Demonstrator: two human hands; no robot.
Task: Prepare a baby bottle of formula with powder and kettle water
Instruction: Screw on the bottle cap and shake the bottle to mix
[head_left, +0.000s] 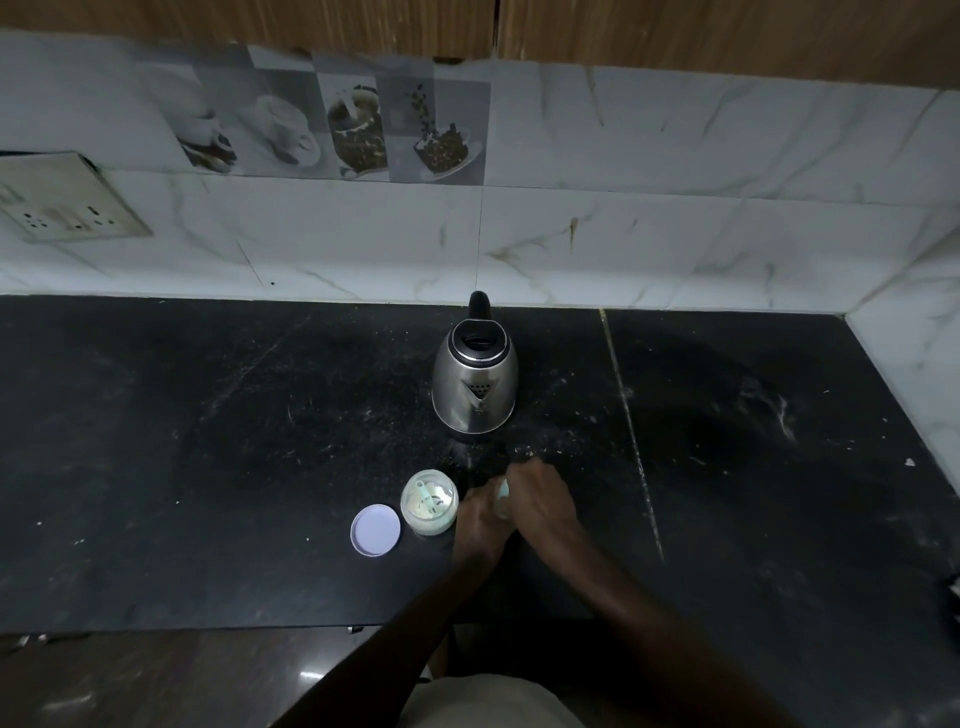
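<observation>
- Nearest up, left hand and right hand are curled round a baby bottle; it's mostly hidden, only a teal bit is seen.
- Lilac lid is laid flat on the black counter, leftmost.
- Open powder jar is parked just right of it, teal scoop left inside.
- Steel kettle is set farther back, spout turned near.

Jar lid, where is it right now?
In the head view, the lilac lid lies flat on the black countertop, just left of the open powder jar, nearer the person than the kettle.
</observation>
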